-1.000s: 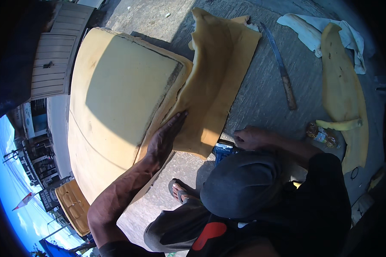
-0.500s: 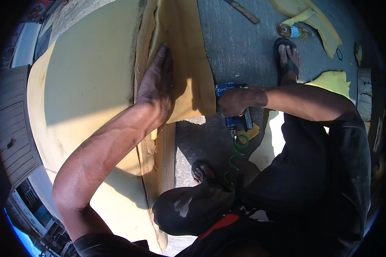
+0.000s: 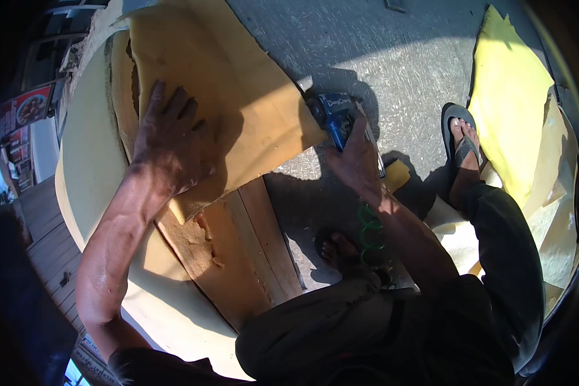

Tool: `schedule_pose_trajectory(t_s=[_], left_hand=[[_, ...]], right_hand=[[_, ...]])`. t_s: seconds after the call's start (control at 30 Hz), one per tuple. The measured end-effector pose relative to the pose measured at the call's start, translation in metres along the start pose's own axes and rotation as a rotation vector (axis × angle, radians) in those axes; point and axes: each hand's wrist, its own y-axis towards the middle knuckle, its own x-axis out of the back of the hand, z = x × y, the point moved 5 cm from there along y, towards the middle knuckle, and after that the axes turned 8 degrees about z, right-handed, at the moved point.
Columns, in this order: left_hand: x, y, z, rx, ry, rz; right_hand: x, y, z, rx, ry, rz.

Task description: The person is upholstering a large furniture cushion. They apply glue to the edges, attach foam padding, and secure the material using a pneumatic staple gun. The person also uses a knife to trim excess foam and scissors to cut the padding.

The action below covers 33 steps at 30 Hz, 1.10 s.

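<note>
My left hand (image 3: 168,145) lies spread on a tan foam sheet (image 3: 238,64), near its torn left edge. Beneath this is a large pale foam piece (image 3: 87,161) with darker, ragged orange layers (image 3: 206,257) along its side. My right hand (image 3: 357,151) is wrapped round a blue power tool (image 3: 334,116), whose front is at the right edge of the tan sheet. A green coiled hose (image 3: 370,235) runs below the tool. A small yellow foam scrap (image 3: 397,175) lies beside it on the grey ground.
My sandalled right foot (image 3: 466,135) stands beside a bright yellow sheet (image 3: 502,96), with paler sheets (image 3: 556,219) beneath it at the right. My other foot (image 3: 338,251) is in shadow below the tool. Wooden slats (image 3: 42,244) and a red sign (image 3: 29,109) show at the left rim.
The view has swung round. My right hand has gone from reaching at the tool to holding it up by the sheet's edge. My left hand still rests spread on the sheet.
</note>
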Motion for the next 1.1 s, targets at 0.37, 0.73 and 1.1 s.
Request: schedule_pose_trajectory(t_s=[0.37, 0.73, 1.1], left_hand=[[0.019, 0.011, -0.008, -0.114, -0.072, 0.091], [0.022, 0.001, -0.01, -0.127, -0.102, 0.231], [0.02, 0.013, -0.007, -0.164, -0.095, 0.228]], right_hand=[[0.035, -0.029, 0.037, -0.2, 1.013, 0.73], [-0.062, -0.066, 0.07, -0.149, 1.235, 1.205], [-0.064, -0.067, 0.064, -0.133, 0.995, 1.2]])
